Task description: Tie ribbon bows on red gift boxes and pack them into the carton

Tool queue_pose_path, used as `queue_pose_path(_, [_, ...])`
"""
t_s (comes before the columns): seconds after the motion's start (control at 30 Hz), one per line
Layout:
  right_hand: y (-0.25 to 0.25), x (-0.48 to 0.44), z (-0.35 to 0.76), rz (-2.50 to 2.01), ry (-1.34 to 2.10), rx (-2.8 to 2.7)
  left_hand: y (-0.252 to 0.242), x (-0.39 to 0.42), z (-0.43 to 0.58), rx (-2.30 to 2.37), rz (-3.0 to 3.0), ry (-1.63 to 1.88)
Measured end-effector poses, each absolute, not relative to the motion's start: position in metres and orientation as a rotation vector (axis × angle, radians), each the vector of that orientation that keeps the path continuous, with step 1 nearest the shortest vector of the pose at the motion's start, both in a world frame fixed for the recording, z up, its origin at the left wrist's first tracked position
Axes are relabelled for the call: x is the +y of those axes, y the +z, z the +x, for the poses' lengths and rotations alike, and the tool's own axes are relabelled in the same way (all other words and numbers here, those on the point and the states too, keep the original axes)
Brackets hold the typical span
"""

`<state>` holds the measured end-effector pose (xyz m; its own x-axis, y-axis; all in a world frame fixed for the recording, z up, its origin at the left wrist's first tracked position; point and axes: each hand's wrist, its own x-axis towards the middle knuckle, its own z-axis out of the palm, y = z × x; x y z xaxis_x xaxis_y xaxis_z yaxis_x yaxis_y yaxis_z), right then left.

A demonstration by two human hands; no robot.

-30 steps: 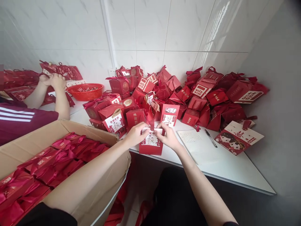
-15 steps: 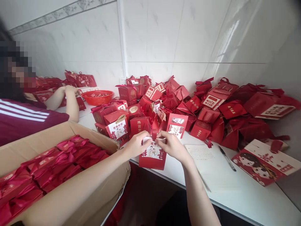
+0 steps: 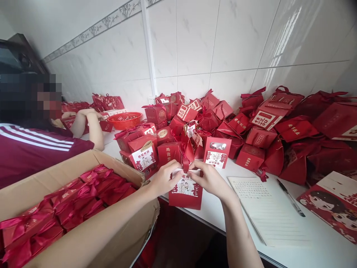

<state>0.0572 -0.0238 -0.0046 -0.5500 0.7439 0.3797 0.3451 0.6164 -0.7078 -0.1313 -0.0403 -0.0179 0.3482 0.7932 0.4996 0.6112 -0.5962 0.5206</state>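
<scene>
A red gift bag (image 3: 185,197) with a white printed panel stands upright at the table's front edge. Both hands pinch its top edge, one on each side of a red ribbon loop (image 3: 185,164). My left hand (image 3: 166,178) grips the left part of the top, thumb towards the ribbon. On the right part, my right hand (image 3: 208,177) has its fingers closed in the same way. The fingertips nearly meet at the ribbon and hide part of the bag's upper edge. Close behind stands another red bag (image 3: 217,152) with a clear window.
Many red boxes (image 3: 164,136) are piled along the wall. A carton (image 3: 117,163) of red boxes stands at left, near a person (image 3: 36,149) and a red basket (image 3: 124,120). At right lie a notebook (image 3: 267,212), a pen (image 3: 290,197) and a printed bag (image 3: 331,204).
The camera view has shifted, so the scene sits further right and slightly lower. Both hands still pinch the top of the same bag beside the ribbon.
</scene>
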Motion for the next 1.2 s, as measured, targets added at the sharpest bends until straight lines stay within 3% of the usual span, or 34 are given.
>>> queue_pose_path(0.3, [-0.006, -0.029, 0.056, -0.897, 0.703, -2.103, -0.015, -0.037, -0.128, 1.303, 2.360, 1.090])
queue_pose_path(0.93, [-0.009, -0.020, 0.057, -0.785, 0.961, -2.098, -0.026, -0.045, -0.123, 1.308, 2.189, 1.136])
queue_pose_path(1.2, [-0.016, -0.013, 0.060, -0.780, 1.094, -2.134, -0.025, -0.037, -0.129, 1.203, 2.693, 1.176])
